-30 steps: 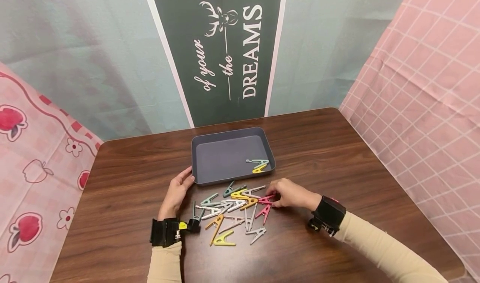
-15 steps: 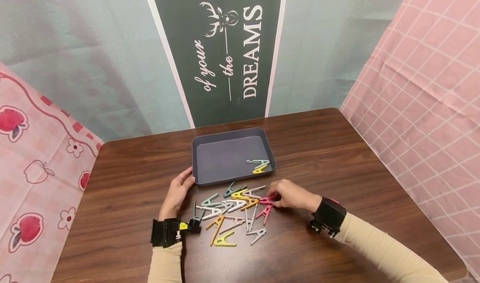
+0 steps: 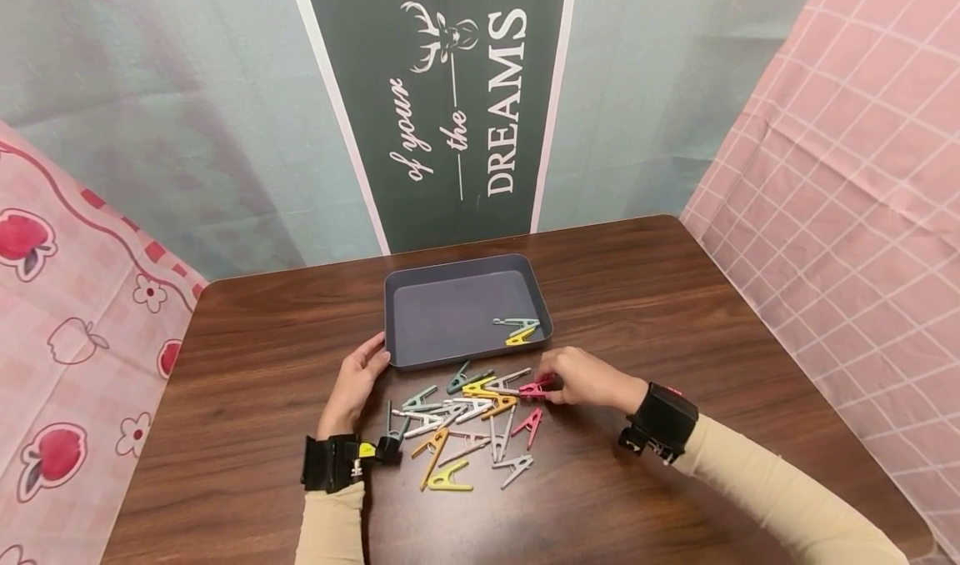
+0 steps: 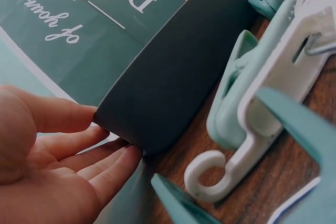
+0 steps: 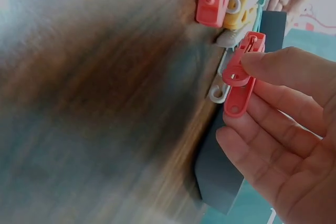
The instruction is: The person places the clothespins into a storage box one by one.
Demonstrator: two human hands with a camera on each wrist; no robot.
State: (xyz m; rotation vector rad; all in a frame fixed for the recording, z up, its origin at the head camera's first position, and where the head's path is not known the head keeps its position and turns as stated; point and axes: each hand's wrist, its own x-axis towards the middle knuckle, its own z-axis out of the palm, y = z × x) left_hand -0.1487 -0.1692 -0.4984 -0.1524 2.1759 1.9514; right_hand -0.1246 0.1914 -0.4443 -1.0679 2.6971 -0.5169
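Observation:
Between thumb and fingers, my right hand (image 3: 588,379) pinches a red clothespin (image 3: 532,391) just off the right side of a loose pile. The right wrist view shows the clothespin (image 5: 239,98) gripped by its handle ends. A second red clothespin (image 3: 531,425) lies on the table in front of it. My left hand (image 3: 356,386) touches the front left corner of a dark grey tray (image 3: 450,363); in the left wrist view its fingers (image 4: 113,174) are fairly straight against the outer wall. A pale green and a yellow clothespin (image 3: 517,340) lie inside the tray.
Several clothespins, among them a white clothespin (image 3: 472,411), an orange clothespin (image 3: 432,457) and a yellow-green clothespin (image 3: 448,480), are strewn in front of the tray. All sit on a brown wooden table (image 3: 637,290), with curtains along its back and sides.
My right hand has lifted slightly back toward the tray, drawing the pinched red clothespin apart from the other red one. The left hand and the tray have stayed put.

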